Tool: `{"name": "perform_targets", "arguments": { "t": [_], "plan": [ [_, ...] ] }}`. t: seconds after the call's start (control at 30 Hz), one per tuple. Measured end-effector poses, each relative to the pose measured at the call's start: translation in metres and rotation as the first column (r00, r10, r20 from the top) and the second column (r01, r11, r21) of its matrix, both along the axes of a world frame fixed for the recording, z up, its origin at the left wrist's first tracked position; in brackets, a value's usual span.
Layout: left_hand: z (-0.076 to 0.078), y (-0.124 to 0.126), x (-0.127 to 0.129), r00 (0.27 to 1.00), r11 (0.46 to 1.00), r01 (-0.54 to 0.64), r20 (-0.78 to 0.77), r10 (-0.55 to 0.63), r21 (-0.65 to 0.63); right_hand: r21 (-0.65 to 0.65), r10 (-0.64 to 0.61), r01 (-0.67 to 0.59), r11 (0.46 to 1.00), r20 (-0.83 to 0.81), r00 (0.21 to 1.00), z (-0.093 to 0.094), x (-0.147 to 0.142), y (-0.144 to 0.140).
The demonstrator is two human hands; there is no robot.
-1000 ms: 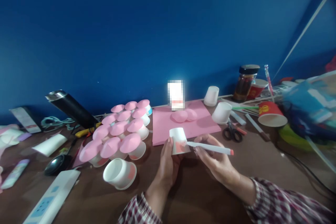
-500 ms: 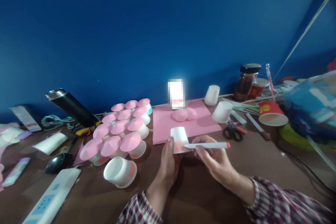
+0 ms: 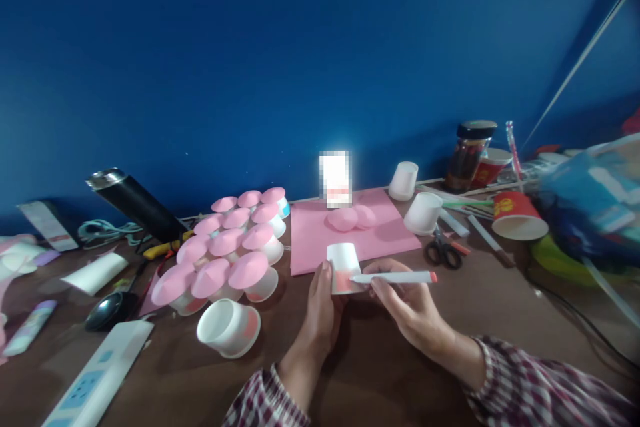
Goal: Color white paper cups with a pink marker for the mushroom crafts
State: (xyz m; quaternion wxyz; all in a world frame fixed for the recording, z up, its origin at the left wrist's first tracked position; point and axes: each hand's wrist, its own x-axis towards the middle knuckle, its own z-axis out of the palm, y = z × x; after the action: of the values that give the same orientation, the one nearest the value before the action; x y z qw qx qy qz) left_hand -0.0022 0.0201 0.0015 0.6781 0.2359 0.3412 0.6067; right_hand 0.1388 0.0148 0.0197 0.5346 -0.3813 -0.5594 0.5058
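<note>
My left hand (image 3: 320,310) holds a small white paper cup (image 3: 343,263) upside down above the brown table (image 3: 380,373); the cup's lower band is coloured pink. My right hand (image 3: 407,303) grips a white marker with a red cap end (image 3: 395,277), its tip touching the pink band on the cup. Just behind the cup lies a pink paper sheet (image 3: 320,237) with two pink cones (image 3: 351,218) on it. Both sleeves are plaid.
Several cups topped with pink cones (image 3: 225,250) stand at the left, with one tipped white cup (image 3: 229,328) in front. Scissors (image 3: 443,252), two white cups (image 3: 423,213), a red cup (image 3: 517,217) and a jar (image 3: 467,157) are at the right. A power strip (image 3: 95,377) and black flask (image 3: 133,203) lie left.
The marker has swung from slanting down to the right to nearly level, its tip still on the cup. The cup and my left hand have shifted slightly right.
</note>
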Motion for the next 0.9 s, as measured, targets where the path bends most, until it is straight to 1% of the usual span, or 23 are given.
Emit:
{"name": "perform_targets", "arguments": {
  "t": [0.07, 0.23, 0.33, 0.43, 0.6, 0.77, 0.9],
  "plan": [
    [-0.0001, -0.0003, -0.0003, 1.000, 1.000, -0.001, 0.008, 0.001, 0.007, -0.003, 0.001, -0.001, 1.000, -0.008, 1.000, -0.0005, -0.0003, 0.0002],
    [-0.0008, -0.0003, -0.0003, 1.000, 1.000, -0.002, -0.021, 0.002, 0.006, -0.006, 0.062, -0.062, 0.998, 0.014, 0.998, 0.0027, -0.0004, 0.0000],
    [-0.0007, 0.0001, -0.0005, 1.000, 1.000, -0.005, -0.014, 0.005, 0.005, -0.019, 0.028, -0.029, 0.999, -0.035, 0.999, 0.0016, -0.0006, 0.0008],
    [-0.0002, 0.0007, -0.0010, 1.000, 1.000, 0.011, 0.008, -0.011, 0.000, -0.035, -0.008, 0.006, 0.999, -0.035, 0.999, 0.0009, -0.0005, 0.0020],
    [-0.0001, 0.0017, -0.0007, 1.000, 0.999, -0.013, -0.007, 0.013, -0.048, -0.062, 0.065, -0.067, 0.996, -0.026, 0.998, 0.0024, 0.0007, 0.0016],
    [0.0000, 0.0007, -0.0003, 1.000, 1.000, 0.004, -0.008, -0.004, -0.014, -0.084, 0.022, -0.027, 0.996, -0.064, 0.998, -0.0019, 0.0000, 0.0031],
    [-0.0010, 0.0007, -0.0014, 1.000, 0.999, -0.013, -0.001, 0.013, -0.042, -0.078, 0.057, -0.061, 0.995, -0.054, 0.997, -0.0002, -0.0003, 0.0033]
  ]
}}
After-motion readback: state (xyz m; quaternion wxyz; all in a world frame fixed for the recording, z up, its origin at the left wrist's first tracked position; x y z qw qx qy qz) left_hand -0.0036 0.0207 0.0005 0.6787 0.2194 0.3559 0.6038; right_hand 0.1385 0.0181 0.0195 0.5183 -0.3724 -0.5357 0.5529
